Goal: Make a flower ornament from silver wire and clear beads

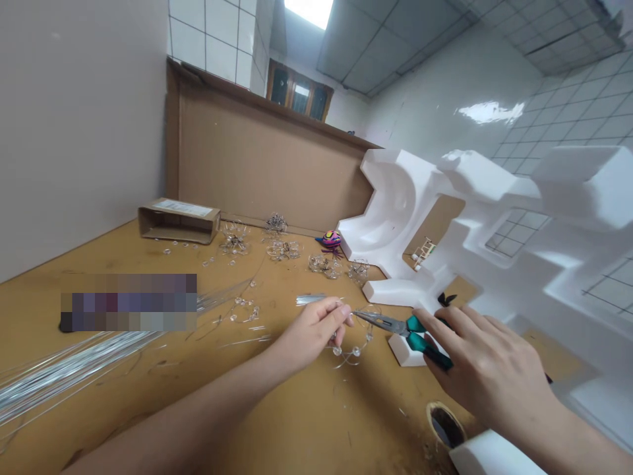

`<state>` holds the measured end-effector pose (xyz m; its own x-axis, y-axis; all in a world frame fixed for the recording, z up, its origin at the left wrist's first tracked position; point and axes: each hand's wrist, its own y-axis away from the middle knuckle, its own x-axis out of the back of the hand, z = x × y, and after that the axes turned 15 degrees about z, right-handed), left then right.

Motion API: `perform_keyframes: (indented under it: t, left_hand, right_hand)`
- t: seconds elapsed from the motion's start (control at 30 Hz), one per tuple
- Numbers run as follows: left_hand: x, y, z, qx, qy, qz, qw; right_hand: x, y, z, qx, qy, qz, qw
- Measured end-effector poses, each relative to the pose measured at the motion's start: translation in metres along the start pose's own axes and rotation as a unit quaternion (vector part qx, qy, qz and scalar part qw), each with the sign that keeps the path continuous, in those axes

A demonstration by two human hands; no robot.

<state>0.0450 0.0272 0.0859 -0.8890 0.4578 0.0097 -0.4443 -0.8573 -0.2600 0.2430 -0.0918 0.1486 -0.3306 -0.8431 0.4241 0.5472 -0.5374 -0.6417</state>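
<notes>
Near the middle of the table, my left hand (321, 322) pinches a piece of beaded wire (357, 351), whose clear beads and thin loops hang below the fingers. My right hand (487, 366) is wrapped around the green handles of needle-nose pliers (388, 322). The pliers' tips reach to the wire right beside my left fingertips; whether the jaws grip it is too small to tell. Behind my left hand lies a small bunch of short wires (310, 299). To its left is a loose strand with clear beads (246, 309).
Several beaded wire pieces (284, 249) stand toward the back. An open cardboard box (179, 221) is at back left, before a cardboard panel (271, 158). Long wires (84, 363) cover the left side. White foam packaging (395, 198) rises on the right, above a hole (446, 425).
</notes>
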Motion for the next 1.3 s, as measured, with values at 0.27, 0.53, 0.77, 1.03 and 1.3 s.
perform_keyframes:
  t: [0.27, 0.53, 0.77, 1.03, 1.3]
  left_hand:
    - [-0.004, 0.001, -0.002, -0.017, 0.009, 0.017, 1.0]
    - [-0.008, 0.002, -0.008, -0.007, 0.027, 0.044, 0.999]
    - [-0.009, 0.004, -0.007, -0.002, 0.037, 0.05, 0.998]
    - [-0.013, 0.006, -0.01, -0.024, 0.031, 0.061, 0.997]
    - [-0.016, 0.011, -0.004, 0.001, 0.055, 0.084, 0.995]
  right_hand:
    - [-0.003, 0.0, -0.003, -0.008, -0.013, -0.018, 1.0]
    - [-0.002, 0.001, -0.008, -0.036, -0.059, -0.05, 0.996]
    - [0.005, 0.002, -0.011, -0.032, -0.034, -0.029, 0.998]
    - [0.008, 0.001, -0.01, -0.036, -0.034, -0.025, 0.998]
    - [0.015, 0.0, -0.013, -0.009, 0.006, -0.027, 1.0]
